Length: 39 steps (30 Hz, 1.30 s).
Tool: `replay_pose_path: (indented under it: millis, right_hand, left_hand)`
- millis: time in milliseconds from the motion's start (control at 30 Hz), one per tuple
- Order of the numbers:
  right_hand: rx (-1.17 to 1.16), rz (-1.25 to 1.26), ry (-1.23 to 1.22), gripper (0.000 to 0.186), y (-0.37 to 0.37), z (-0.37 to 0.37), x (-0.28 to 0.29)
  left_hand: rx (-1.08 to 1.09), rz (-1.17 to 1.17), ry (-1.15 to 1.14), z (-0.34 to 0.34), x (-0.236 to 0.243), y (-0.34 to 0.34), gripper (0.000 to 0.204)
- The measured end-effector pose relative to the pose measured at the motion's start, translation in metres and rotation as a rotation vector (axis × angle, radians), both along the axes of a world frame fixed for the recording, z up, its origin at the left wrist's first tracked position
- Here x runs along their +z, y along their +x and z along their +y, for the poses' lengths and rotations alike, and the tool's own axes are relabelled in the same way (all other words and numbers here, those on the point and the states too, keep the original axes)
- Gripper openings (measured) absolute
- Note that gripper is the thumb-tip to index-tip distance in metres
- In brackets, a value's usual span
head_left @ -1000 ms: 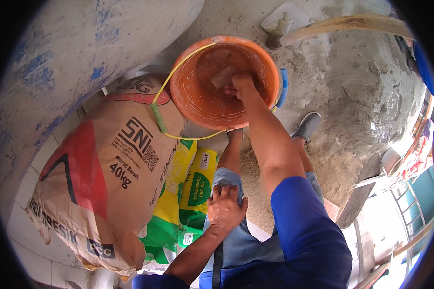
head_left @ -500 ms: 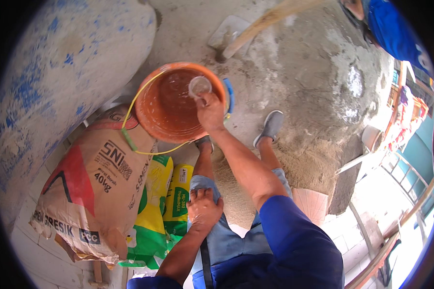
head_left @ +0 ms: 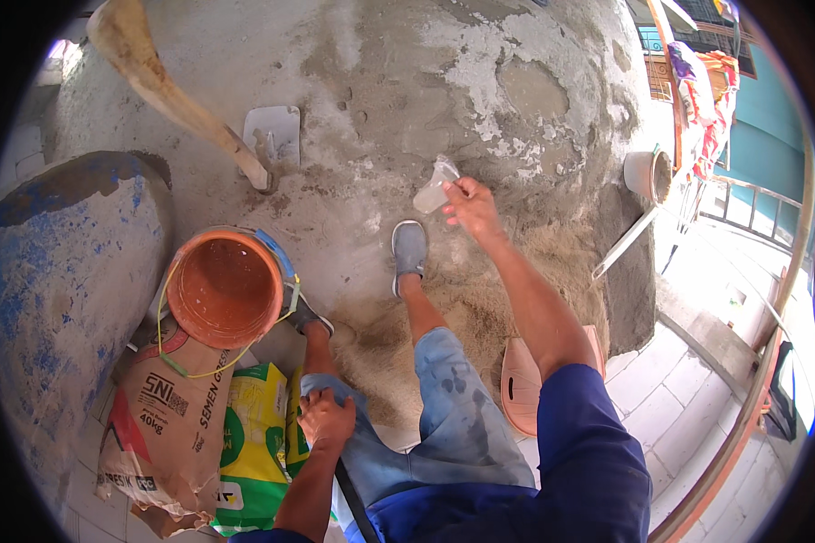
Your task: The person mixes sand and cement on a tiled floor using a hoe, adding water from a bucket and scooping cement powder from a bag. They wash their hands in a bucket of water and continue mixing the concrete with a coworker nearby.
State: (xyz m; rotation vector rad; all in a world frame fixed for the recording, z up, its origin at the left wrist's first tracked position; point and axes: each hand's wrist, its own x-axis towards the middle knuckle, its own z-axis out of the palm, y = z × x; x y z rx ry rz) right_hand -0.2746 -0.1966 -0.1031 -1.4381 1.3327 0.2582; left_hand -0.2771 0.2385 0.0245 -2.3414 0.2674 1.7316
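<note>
My right hand (head_left: 474,213) pinches a small clear plastic cup (head_left: 435,185) by its edge. The cup is tipped on its side over grey, partly wet mortar mix (head_left: 380,195) on the ground. Fingers spread, my left hand (head_left: 326,418) lies on my left knee and holds nothing. By my left foot is an orange bucket (head_left: 176,294) with a yellow cord handle and a little liquid inside.
A hoe (head_left: 186,100) with a wooden handle stands beyond the bucket. A blue-flecked drum (head_left: 72,244), a paper cement sack (head_left: 158,425) and a yellow-green bag (head_left: 244,452) are at left. A pink basin (head_left: 521,389) and a grey bucket (head_left: 641,176) are at right.
My right hand has moved the cup from inside the bucket to the right, over the mix, and tipped it. The view has swung right. My left hand stays on the knee.
</note>
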Motion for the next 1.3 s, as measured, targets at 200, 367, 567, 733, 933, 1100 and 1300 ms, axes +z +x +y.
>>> replay_pose_path:
  millis: [200, 367, 567, 733, 933, 1100, 1300]
  right_hand:
    - [-0.342, 0.086, 0.080, 0.055, -0.028, -0.150, -0.008]
    - [-0.535, -0.039, 0.169, 0.059, -0.031, -0.177, 0.006]
    - [-0.326, -0.150, 0.384, 0.060, 0.005, -0.055, 0.018]
    - [-0.082, -0.144, 0.615, 0.057, 0.055, 0.124, 0.035]
    - [0.042, -0.131, 0.740, 0.055, 0.111, 0.305, 0.002]
    - [0.170, -0.076, 0.650, 0.069, 0.151, 0.365, 0.009]
    - [0.121, -0.025, 0.564, 0.060, 0.076, 0.327, 0.033]
  left_hand:
    - [-0.075, -0.049, 0.080, -0.026, -0.003, -0.016, 0.051]
    - [-0.087, -0.032, 0.067, -0.028, -0.008, -0.028, 0.051]
    - [-0.038, -0.006, 0.055, -0.015, -0.010, -0.029, 0.051]
    - [0.031, -0.033, 0.016, 0.004, -0.005, -0.020, 0.052]
    - [0.101, -0.032, -0.031, 0.029, -0.002, -0.011, 0.052]
    - [0.155, 0.004, -0.025, 0.044, 0.006, 0.009, 0.055]
    - [0.116, 0.004, -0.106, 0.057, 0.007, 0.027, 0.054]
